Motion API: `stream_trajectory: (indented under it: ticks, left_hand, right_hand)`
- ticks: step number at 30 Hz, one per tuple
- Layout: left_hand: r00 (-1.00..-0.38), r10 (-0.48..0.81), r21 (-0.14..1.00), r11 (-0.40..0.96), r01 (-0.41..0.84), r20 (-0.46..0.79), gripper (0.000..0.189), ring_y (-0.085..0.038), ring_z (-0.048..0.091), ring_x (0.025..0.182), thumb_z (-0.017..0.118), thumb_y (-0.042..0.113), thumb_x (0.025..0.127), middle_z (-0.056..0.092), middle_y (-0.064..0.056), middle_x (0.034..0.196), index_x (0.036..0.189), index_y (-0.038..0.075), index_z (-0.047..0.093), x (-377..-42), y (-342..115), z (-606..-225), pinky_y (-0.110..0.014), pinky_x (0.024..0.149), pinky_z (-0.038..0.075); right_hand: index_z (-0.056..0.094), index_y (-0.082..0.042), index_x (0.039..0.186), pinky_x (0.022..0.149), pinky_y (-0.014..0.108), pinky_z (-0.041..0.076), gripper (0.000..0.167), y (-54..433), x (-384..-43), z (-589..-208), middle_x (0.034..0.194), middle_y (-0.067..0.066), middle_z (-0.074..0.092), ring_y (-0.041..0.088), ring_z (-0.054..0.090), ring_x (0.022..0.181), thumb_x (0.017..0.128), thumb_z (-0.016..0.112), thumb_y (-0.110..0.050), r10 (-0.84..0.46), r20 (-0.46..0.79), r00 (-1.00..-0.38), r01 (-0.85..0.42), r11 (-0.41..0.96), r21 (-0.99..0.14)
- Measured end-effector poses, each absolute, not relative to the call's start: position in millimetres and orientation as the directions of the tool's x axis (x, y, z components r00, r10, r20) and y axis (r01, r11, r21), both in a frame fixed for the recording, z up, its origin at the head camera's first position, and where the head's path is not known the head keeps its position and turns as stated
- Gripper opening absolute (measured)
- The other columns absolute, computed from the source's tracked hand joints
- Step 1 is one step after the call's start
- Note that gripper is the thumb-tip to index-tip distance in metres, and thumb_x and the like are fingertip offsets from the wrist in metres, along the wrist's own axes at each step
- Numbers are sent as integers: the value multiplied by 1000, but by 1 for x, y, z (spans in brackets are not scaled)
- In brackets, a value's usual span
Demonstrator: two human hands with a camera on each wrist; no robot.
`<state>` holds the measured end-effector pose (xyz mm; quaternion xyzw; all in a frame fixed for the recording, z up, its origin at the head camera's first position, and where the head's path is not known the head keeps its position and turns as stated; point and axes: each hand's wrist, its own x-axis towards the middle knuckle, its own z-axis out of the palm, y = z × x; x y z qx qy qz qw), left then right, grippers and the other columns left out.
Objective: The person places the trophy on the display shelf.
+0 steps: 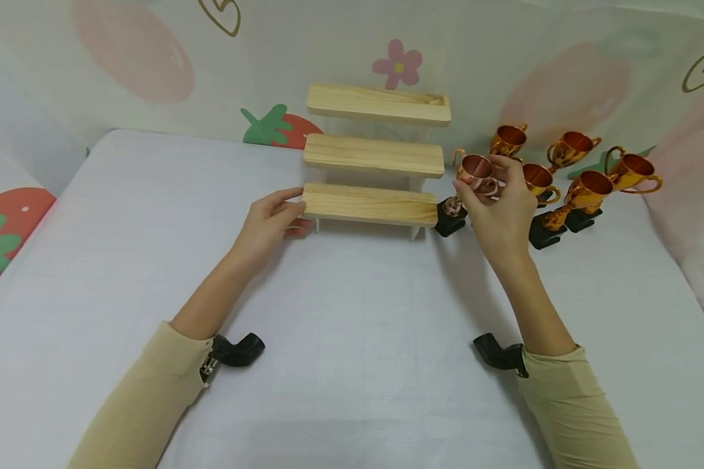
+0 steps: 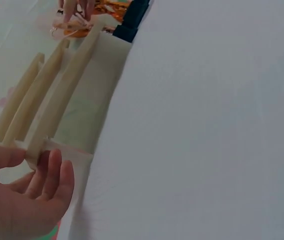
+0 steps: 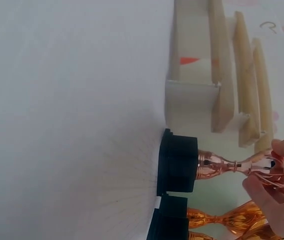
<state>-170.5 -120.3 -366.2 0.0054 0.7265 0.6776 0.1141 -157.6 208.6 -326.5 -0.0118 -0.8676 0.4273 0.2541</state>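
My right hand (image 1: 504, 215) pinches the cup of a rose-gold trophy (image 1: 475, 170) between thumb and fingers. Its black base (image 3: 179, 162) appears to touch the white table, just right of the three-step wooden shelf (image 1: 371, 203). At the shelf's other side, my left hand (image 1: 265, 225) grips the left end of the lowest board, as the left wrist view shows: thumb on one face, fingers (image 2: 54, 175) curled under. Several gold-orange trophies (image 1: 589, 189) with black bases stand close to the right of my right hand. The rose-gold trophy is upright or nearly so.
The white-covered table (image 1: 352, 339) stretches in front of the shelf. Behind it hangs a pale cloth (image 1: 352, 39) printed with flowers, hearts and strawberries. Black curved devices (image 1: 240, 350) sit at both wrists, beside the beige sleeves.
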Motion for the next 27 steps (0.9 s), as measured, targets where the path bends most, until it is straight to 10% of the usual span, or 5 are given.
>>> stream_trajectory:
  ticks: [10,27]
  left_hand:
    - [-955,210,971,-65,-229,-211,53,-8,69,96,47,12,112,50,-28,150,162,-3,34,-171,-121,-370,-18,90,59]
    - [-948,203,960,-83,-266,-245,52,-6,68,95,47,16,114,48,-22,152,160,-4,37,-171,-120,-374,-18,92,58]
  right_hand:
    - [60,8,132,70,0,47,50,209,-157,-324,116,25,71,-14,53,75,92,84,-9,235,454,-860,-227,619,-752]
    - [60,5,140,81,7,54,54,209,-149,-304,130,16,69,2,61,88,93,83,-8,222,423,-878,-212,612,-762]
